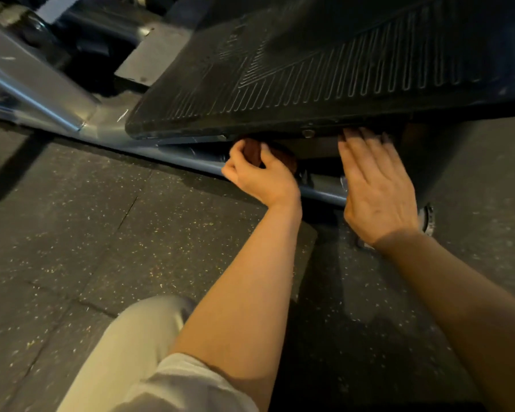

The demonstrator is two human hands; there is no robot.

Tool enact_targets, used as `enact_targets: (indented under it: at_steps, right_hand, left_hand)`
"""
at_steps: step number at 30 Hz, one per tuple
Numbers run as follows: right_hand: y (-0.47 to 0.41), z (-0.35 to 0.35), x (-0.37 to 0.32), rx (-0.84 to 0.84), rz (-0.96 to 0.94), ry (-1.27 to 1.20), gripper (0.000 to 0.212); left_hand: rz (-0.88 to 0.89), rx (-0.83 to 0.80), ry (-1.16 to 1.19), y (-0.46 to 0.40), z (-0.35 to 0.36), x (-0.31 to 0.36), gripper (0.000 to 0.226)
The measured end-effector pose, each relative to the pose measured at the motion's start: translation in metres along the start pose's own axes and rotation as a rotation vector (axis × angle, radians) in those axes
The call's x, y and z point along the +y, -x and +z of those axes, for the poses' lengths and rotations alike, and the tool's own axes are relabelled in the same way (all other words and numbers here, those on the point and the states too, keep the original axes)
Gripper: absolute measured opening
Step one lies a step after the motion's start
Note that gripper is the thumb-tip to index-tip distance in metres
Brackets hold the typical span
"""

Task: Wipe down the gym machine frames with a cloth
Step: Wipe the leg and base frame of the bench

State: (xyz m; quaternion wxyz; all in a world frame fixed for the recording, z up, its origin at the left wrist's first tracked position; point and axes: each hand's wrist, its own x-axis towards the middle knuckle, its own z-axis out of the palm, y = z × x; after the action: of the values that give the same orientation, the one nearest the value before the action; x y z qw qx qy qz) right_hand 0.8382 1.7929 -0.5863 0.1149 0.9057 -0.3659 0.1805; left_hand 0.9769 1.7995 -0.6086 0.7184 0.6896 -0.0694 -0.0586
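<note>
The left hand sat just left of frame centre, fingers curled and thumb closed around a bunched dark brown cloth. The cloth was held up under the lower edge of the black ribbed footplate, which filled the frame from 12 to 3 o'clock. Whether the cloth touched the underside could not be determined; that area was in shadow.

The right hand lay at 3 o'clock from the left hand, near it but apart. Its fingers were extended and held close together, palm facing down and away, fingertips reaching the lower edge of the footplate beside a small round bolt. It gripped nothing.

A grey steel frame tube ran along the floor from 9 o'clock toward centre, passing behind both hands. A second, wider grey frame member rose from it toward 10 o'clock.

The floor was dark speckled rubber matting with visible tile seams. A knee in light-coloured trousers occupied the 6 to 7 o'clock area.
</note>
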Motion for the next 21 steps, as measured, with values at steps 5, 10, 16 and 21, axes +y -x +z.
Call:
enact_targets:
  at_steps: [5, 10, 16, 21]
  right_hand:
    - [0.009, -0.004, -0.007, -0.022, 0.072, -0.027, 0.076]
    - [0.015, 0.007, -0.010, 0.048, 0.130, -0.164, 0.073]
    - [0.018, 0.028, -0.035, 0.032, 0.084, -0.374, 0.080]
    - [0.007, 0.042, -0.074, 0.019, 0.162, -0.509, 0.071]
  left_hand:
    - [0.067, -0.174, -0.018, 0.028, -0.002, 0.009, 0.026]
    - [0.077, -0.096, -0.063, 0.009, -0.004, 0.014, 0.025]
    - [0.261, -0.513, -0.418, 0.014, -0.042, 0.010, 0.023]
    - [0.080, -0.356, -0.692, -0.028, -0.083, -0.008, 0.021]
